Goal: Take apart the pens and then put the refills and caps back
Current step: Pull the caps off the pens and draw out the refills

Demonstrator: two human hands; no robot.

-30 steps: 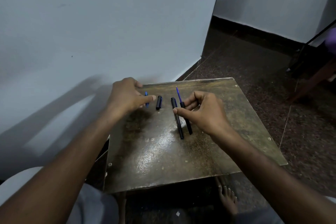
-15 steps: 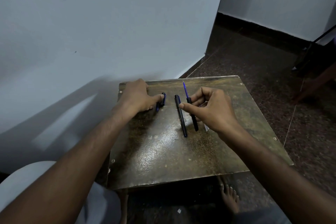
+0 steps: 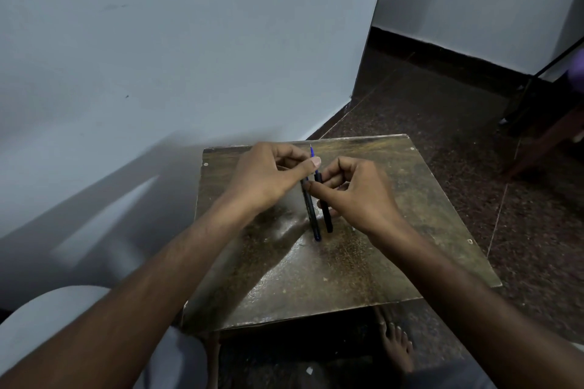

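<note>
Beside pale wall [image 3: 158, 57], worn tabletop [image 3: 363, 262], dark floor [image 3: 442, 98]

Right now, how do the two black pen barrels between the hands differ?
The left barrel lies nearer the left hand and reaches closer to the viewer; the right barrel is gripped by the right hand. A blue refill sticks out beyond the right barrel; none shows at the left barrel. Both are slim, black and nearly parallel.

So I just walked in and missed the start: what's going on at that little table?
A person is working on two dark pens over a worn table. The right hand pinches one pen barrel, whose blue refill sticks out at the far end. The left hand has its fingers at that refill end. The second pen lies alongside on the table.
</note>
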